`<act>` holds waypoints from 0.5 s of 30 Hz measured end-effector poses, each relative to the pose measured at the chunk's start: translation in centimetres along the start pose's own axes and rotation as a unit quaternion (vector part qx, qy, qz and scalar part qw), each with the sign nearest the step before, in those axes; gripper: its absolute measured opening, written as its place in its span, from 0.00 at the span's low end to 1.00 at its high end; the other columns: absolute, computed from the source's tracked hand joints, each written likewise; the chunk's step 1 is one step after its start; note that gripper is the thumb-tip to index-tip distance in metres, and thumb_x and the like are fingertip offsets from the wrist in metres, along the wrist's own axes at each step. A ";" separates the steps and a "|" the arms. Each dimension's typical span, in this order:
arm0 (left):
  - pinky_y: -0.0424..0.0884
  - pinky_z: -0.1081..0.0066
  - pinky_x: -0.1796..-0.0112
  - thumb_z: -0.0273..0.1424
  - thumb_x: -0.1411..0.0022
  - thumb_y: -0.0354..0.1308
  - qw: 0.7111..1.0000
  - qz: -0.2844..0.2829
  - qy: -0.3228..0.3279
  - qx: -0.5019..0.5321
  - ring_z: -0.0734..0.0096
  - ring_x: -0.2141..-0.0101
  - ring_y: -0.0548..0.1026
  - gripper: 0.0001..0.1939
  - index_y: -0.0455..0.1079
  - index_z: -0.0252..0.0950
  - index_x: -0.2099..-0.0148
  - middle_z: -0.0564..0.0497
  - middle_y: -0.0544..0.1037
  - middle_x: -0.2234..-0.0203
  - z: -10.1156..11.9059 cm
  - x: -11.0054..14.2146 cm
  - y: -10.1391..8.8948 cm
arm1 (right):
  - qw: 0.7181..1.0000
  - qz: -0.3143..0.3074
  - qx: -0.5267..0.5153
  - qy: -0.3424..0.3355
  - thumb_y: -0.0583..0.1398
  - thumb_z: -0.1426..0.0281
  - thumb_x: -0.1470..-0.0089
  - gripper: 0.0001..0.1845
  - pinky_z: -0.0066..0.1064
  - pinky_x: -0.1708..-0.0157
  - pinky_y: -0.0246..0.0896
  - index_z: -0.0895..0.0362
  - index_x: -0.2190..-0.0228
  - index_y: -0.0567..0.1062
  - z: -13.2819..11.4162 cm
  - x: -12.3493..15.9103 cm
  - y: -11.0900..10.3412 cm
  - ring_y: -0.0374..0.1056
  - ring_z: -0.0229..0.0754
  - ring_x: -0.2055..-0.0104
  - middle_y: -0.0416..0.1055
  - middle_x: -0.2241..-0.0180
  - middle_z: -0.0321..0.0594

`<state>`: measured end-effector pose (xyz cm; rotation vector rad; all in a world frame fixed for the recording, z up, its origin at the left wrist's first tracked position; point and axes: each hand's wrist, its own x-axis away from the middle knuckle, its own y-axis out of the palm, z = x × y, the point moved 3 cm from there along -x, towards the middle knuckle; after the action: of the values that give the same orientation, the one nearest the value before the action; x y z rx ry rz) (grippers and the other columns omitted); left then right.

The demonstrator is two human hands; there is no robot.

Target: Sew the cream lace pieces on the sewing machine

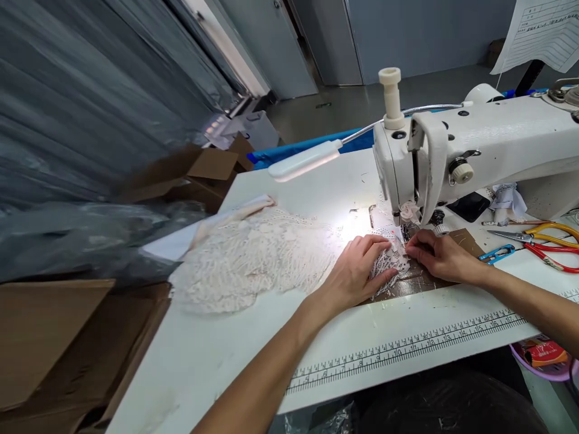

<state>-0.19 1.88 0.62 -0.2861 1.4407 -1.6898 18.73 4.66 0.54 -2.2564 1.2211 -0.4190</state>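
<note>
White fringed lace fabric point(271, 253) spreads over the left of the sewing table, and its right end lies under the head of a white sewing machine point(488, 135). My left hand point(359, 268) rests on that end, fingers stretched and thumb apart, pressing the lace down. Just right of the presser foot point(404, 232), my right hand point(436, 256) has its thumb and fingertips pinched together at the fabric's edge. What lies between those fingertips is mostly hidden.
A lamp point(305, 161) lights the needle area. Yellow-handled scissors point(552, 232), red-handled scissors point(554, 256) and blue thread snips point(497, 254) lie right of my right hand. A printed ruler point(407, 349) runs along the front edge. Cardboard boxes point(54, 337) stand at left.
</note>
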 end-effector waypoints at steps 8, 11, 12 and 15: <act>0.75 0.60 0.63 0.35 0.34 0.58 0.980 0.169 0.059 -0.087 0.59 0.58 0.76 0.16 0.64 0.32 0.48 0.40 0.76 0.56 1.5 -0.3 -0.5 | 0.996 0.004 -0.084 0.002 0.57 0.60 0.43 0.14 0.32 0.66 0.61 0.57 0.66 0.76 0.3 0.1 0.3 0.67 0.39 0.68 0.73 0.69 0.40; 0.75 0.63 0.66 0.30 0.34 0.58 0.977 0.164 0.098 -0.094 0.61 0.62 0.78 0.09 0.67 0.31 0.53 0.41 0.78 0.59 2.1 -0.8 0.1 | 0.997 -0.001 -0.049 -0.055 0.57 0.64 0.42 0.12 0.32 0.64 0.61 0.58 0.67 0.77 -0.4 0.3 0.3 0.67 0.38 0.67 0.74 0.68 0.40; 0.75 0.65 0.67 0.28 0.34 0.57 0.979 0.157 0.103 -0.081 0.63 0.63 0.78 0.07 0.67 0.31 0.55 0.42 0.78 0.61 2.1 -0.9 0.4 | 0.997 -0.001 -0.040 -0.063 0.57 0.65 0.42 0.12 0.32 0.64 0.61 0.58 0.67 0.77 -0.5 0.3 0.2 0.67 0.38 0.67 0.74 0.68 0.40; 0.74 0.68 0.69 0.25 0.33 0.54 0.985 0.138 0.097 -0.039 0.67 0.67 0.78 0.03 0.69 0.32 0.59 0.46 0.79 0.66 1.7 -1.2 0.9 | 0.999 0.011 -0.024 -0.034 0.55 0.66 0.41 0.13 0.30 0.68 0.61 0.59 0.63 0.77 -0.2 0.3 -0.3 0.66 0.36 0.72 0.73 0.72 0.39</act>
<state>2.08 1.65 0.76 0.0389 1.6105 -1.4688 19.01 4.49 0.89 -2.2764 1.2324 -0.3043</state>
